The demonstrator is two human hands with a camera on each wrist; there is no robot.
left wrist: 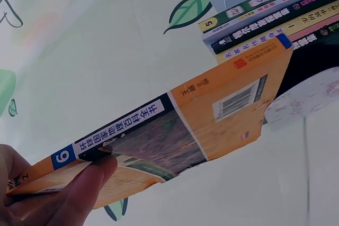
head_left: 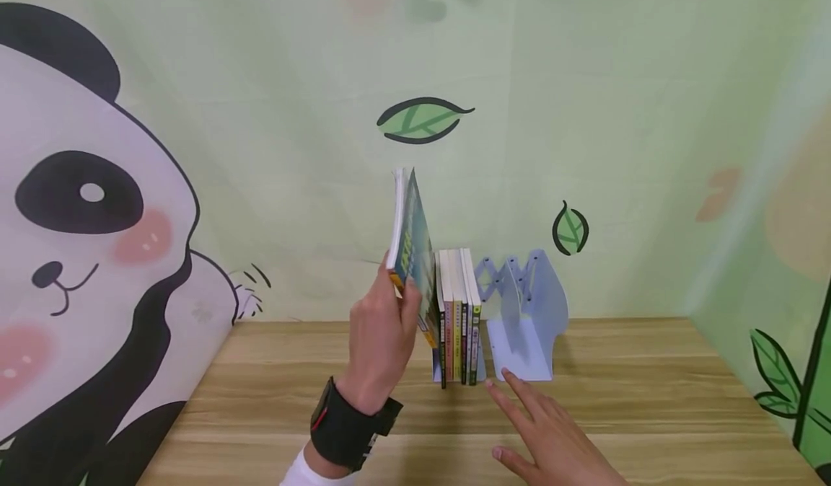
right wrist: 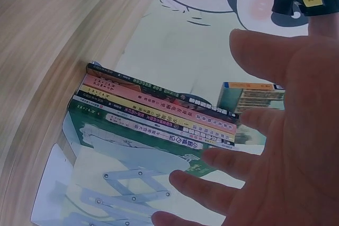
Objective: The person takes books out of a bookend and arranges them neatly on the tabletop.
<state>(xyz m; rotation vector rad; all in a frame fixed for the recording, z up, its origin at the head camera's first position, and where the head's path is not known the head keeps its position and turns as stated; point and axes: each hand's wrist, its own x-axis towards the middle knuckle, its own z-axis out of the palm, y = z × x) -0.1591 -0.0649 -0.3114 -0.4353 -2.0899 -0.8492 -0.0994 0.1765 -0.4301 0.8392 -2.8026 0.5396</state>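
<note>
My left hand [head_left: 376, 331] grips a book [head_left: 418, 252] by its lower spine end. The book has a blue-green cover and an orange and navy spine with the number 6, seen in the left wrist view. It is raised and tilted, left of a row of upright books [head_left: 457, 334], overlapping the row's edge in the head view. The row stands in one section of a pale blue expandable book rack [head_left: 552, 313]. My right hand [head_left: 548, 432], fingers spread and holding nothing, hovers in front of the rack; its fingertips come near the rack's front edge.
The rack's right part, with a folding lattice [right wrist: 132, 186] between upright plates, has no books in it. Beneath lies a wood-grain table [head_left: 636, 385]. Behind hangs a pale green backdrop [head_left: 311, 147] printed with leaves and a panda [head_left: 65, 111].
</note>
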